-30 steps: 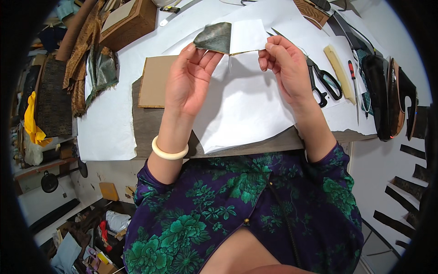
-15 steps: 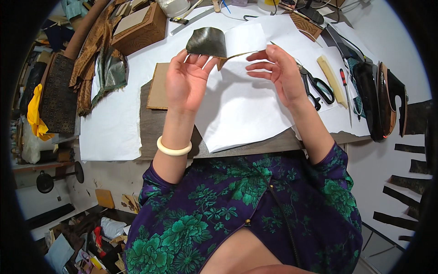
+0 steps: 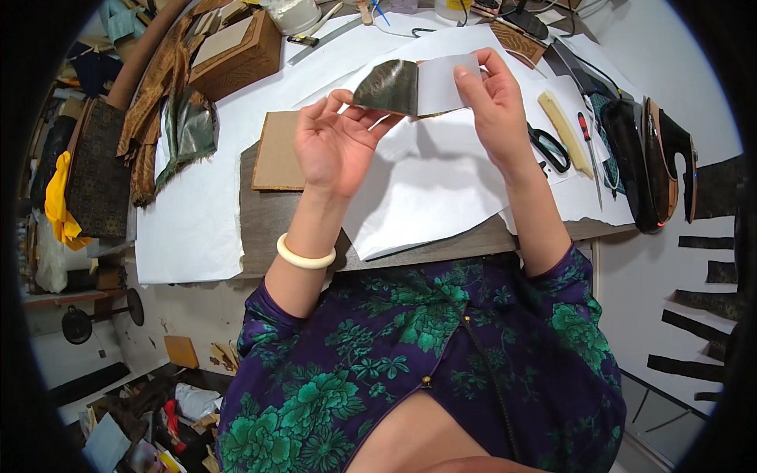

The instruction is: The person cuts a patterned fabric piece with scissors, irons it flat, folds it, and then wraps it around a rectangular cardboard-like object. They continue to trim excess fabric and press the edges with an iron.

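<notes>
The person holds a small booklet-like piece [image 3: 417,88] up in front of the chest, opened out between both hands and clear of the worktable [image 3: 260,217]. Its left half is a glossy, dark green panel [image 3: 386,87]; its right half is a plain white leaf [image 3: 441,83], the two meeting along a fold. The left hand [image 3: 337,146] is turned palm up, its thumb side at the panel's outer corner and its fingers under the lower edge, holding lightly; how far they reach behind cannot be told. The right hand [image 3: 498,102] grips the leaf's outer end, thumb laid flat on the white face, the other fingers mostly hidden behind.

The step in hand looks like opening the piece and checking its inner face and fold rather than cutting or gluing. The next move seems to call for steady, even support on both halves, so that the fold is neither strained nor creased. Below lies white paper [image 3: 441,189], with a tan board [image 3: 277,150] left of it. Black-handled scissors [image 3: 550,150] rest beyond the right wrist, near a cream-coloured bar [image 3: 566,134], and neither hand is on them
</notes>
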The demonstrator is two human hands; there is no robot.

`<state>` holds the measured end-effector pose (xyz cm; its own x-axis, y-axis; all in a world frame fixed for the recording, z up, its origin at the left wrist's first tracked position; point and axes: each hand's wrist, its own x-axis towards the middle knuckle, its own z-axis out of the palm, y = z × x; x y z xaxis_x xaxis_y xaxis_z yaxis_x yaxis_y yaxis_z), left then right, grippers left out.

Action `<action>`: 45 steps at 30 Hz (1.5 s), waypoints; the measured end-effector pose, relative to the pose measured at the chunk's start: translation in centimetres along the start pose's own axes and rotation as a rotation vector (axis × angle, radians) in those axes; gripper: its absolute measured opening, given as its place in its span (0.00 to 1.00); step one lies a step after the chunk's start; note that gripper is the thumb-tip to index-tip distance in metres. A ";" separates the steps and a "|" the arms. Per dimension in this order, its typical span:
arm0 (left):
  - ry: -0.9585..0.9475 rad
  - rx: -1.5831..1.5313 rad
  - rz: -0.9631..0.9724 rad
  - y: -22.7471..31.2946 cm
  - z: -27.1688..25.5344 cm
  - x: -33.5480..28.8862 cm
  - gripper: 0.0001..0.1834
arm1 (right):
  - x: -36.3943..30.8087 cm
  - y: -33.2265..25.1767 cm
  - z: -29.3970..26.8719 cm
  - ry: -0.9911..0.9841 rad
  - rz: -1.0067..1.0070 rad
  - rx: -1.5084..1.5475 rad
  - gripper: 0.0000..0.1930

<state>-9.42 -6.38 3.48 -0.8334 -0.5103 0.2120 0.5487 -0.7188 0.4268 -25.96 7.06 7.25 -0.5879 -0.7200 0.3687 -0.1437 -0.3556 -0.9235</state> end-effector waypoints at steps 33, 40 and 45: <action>0.022 1.257 0.406 -2.7 1.3 -0.7 0.06 | -1.7 -2.1 1.2 -0.077 0.009 -0.752 0.28; 0.021 1.067 0.341 -2.6 1.8 -0.4 0.07 | -1.9 -0.7 0.9 -0.083 0.131 -0.437 0.17; -0.039 1.188 0.354 -2.8 1.5 -0.7 0.08 | -2.3 -0.5 1.0 -0.069 0.222 -0.423 0.15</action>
<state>-10.47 -3.27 3.49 -0.6638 -0.5605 0.4952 0.3618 0.3389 0.8685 -23.76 8.31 7.02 -0.5886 -0.7943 0.1503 -0.3399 0.0745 -0.9375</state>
